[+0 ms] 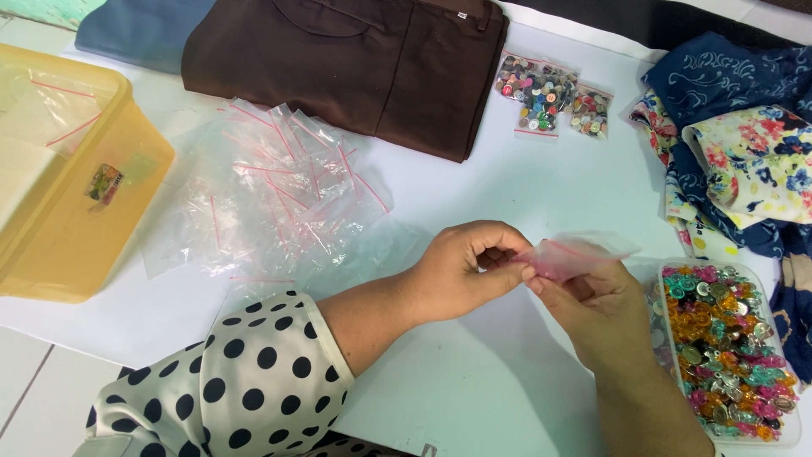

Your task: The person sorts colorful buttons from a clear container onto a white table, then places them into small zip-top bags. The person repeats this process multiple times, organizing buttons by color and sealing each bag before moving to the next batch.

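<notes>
My left hand [461, 269] and my right hand [592, 306] meet over the white table [474, 381], both pinching one small clear zip bag [575, 254] with a red strip and something pink inside. The left fingers grip its left edge; the right fingers hold it from below. A clear tray [791, 423] full of colourful shiny beads sits just right of my right hand. A loose pile of empty clear zip bags [279, 199] lies to the left of my left hand.
A yellow plastic box [76, 228] stands at the far left. Folded brown cloth [355, 63] lies at the back, two small bags of buttons [550, 97] beside it. Blue and floral fabrics [744, 144] are heaped at the right.
</notes>
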